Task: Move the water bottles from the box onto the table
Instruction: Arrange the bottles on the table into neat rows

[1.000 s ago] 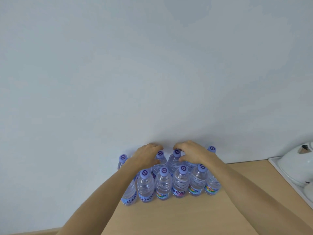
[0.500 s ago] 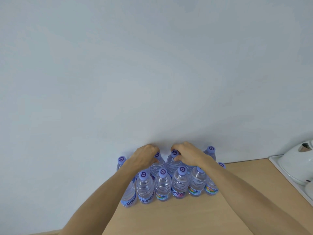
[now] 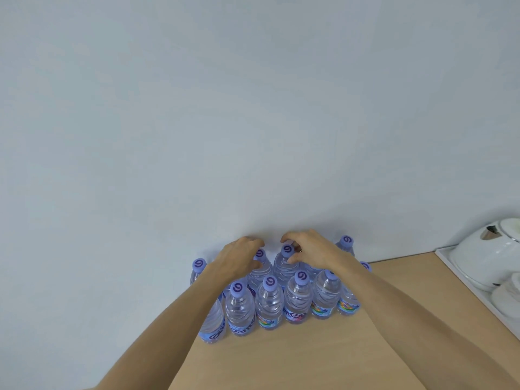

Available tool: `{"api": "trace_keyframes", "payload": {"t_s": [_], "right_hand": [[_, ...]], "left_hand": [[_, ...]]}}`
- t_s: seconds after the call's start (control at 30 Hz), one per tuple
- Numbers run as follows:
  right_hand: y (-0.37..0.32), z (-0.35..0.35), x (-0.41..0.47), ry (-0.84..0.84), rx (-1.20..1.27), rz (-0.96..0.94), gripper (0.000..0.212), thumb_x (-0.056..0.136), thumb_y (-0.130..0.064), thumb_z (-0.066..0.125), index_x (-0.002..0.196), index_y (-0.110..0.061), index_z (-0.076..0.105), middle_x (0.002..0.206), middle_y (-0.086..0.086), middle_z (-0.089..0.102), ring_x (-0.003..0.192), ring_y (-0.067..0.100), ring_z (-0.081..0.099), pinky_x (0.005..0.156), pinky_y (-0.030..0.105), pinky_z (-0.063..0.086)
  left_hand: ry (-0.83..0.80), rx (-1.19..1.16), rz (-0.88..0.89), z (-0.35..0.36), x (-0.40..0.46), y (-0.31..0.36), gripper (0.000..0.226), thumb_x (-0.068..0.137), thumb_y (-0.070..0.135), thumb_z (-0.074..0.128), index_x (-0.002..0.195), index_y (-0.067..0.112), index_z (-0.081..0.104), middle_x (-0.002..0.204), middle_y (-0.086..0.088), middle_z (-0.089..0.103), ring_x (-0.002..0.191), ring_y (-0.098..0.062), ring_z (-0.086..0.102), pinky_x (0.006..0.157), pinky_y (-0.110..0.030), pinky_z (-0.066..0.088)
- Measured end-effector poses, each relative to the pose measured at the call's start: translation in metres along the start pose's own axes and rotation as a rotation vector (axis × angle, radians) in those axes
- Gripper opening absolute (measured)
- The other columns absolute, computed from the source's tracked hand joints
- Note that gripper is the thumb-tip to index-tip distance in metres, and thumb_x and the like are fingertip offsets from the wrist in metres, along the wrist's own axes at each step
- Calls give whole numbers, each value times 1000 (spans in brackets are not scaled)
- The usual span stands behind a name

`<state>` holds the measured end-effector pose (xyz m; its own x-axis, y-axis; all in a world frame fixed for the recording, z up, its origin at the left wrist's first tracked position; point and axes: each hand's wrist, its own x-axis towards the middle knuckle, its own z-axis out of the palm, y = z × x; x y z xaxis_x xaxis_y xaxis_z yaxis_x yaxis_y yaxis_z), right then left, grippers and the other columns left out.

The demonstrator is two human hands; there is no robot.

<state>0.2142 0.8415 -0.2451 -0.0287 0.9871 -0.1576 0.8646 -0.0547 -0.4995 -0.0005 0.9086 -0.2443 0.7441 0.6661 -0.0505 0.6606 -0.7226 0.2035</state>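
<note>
A: Going from the left, what is on the table point(image 3: 281, 356)?

B: A cluster of water bottles point(image 3: 269, 302) standing upright in two rows against the wall, caps up, packed shoulder to shoulder. No box is in view.

A: And the left hand point(image 3: 239, 258)?

B: It curls over the neck of a back-row bottle point(image 3: 260, 267), fingers wrapped round it just under the cap.

A: The right hand point(image 3: 308, 250)?

B: Its fingers and thumb pinch the neighbouring back-row bottle point(image 3: 285, 263) at the neck. At far right a white kettle point(image 3: 489, 253) sits on a tray point(image 3: 455, 273).

A: So which step is this?

B: Probably setting two bottles into the back row. Next likely calls for loosening both grips and drawing the arms back without toppling the front row.
</note>
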Motion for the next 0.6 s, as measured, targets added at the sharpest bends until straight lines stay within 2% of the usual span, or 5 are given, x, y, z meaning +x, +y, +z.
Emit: {"api": "trace_keyframes", "payload": {"t_s": [0.1, 0.33, 0.47, 0.6], "right_hand": [[4, -11, -3, 15, 53, -6, 52, 80, -23, 79, 128, -23, 57, 110, 4, 63, 97, 14, 62, 89, 31, 51], [27, -49, -17, 95, 44, -78, 25, 93, -26, 64, 118, -22, 63, 105, -2, 69, 89, 6, 63, 80, 22, 50], [54, -67, -32, 104, -20, -82, 24, 95, -26, 60, 117, -21, 64, 105, -2, 70, 91, 9, 63, 83, 25, 51], [90, -82, -45, 60, -92, -64, 30, 91, -31, 64, 120, -22, 63, 114, 1, 66, 99, 14, 61, 87, 33, 50]], "left_hand": [[75, -63, 22, -2, -1, 1, 46, 90, 34, 63, 132, 19, 50, 129, 1, 54, 112, -19, 55, 87, -33, 48], [219, -243, 59, -8, 9, 30, 24, 94, 32, 58, 116, 21, 62, 104, 8, 65, 75, -4, 50, 77, -22, 44], [231, -281, 60, -6, 29, 57, 22, 93, 32, 59, 113, 23, 63, 99, 13, 65, 68, 3, 50, 71, -18, 38], [198, -283, 17, 3, 50, 86, 28, 91, 34, 62, 117, 23, 60, 104, 9, 64, 71, -5, 50, 74, -24, 45]]}}
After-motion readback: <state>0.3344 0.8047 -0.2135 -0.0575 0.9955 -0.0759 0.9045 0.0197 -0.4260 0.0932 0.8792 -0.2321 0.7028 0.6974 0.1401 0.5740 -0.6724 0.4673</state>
